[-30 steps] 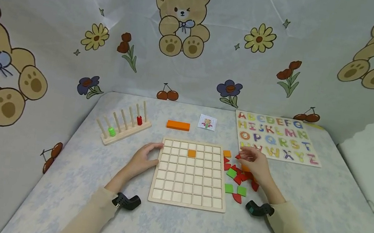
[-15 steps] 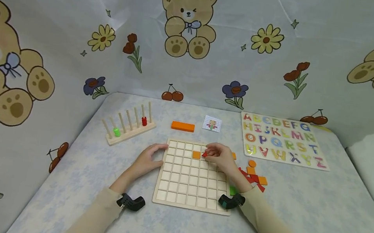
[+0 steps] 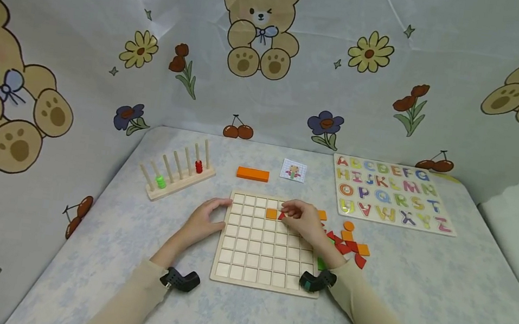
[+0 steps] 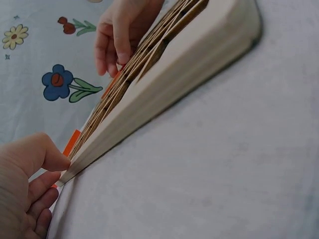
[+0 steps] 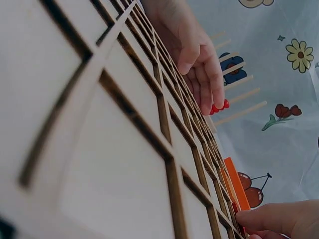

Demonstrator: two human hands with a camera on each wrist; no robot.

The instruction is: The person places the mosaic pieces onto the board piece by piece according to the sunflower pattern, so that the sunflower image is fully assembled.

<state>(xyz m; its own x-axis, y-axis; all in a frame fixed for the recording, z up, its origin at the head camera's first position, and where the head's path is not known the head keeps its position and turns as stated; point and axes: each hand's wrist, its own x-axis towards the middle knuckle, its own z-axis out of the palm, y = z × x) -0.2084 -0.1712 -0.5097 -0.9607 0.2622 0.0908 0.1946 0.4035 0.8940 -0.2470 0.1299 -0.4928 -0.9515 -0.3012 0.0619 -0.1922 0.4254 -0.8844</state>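
A wooden grid board (image 3: 254, 246) lies flat on the table, with one orange square tile (image 3: 271, 214) in a cell near its far edge. My right hand (image 3: 304, 221) pinches a small red tile (image 3: 281, 216) at the cell just right of that orange one. Its fingers partly cover the red tile, so I cannot tell whether it lies fully in the cell. My left hand (image 3: 202, 221) touches the board's left edge with relaxed fingers. In the left wrist view, the left fingertips (image 4: 59, 162) rest against the board's corner.
Loose red, green and orange tiles (image 3: 352, 246) lie right of the board, partly behind the right forearm. Behind it are an orange block (image 3: 253, 174) and a patterned card (image 3: 294, 170). A peg rack (image 3: 180, 183) stands at left, an alphabet board (image 3: 395, 193) at right.
My right hand has moved left from the loose tiles to the board, carrying the red tile, and lowered it beside the orange tile. The left hand stays at the board's edge.
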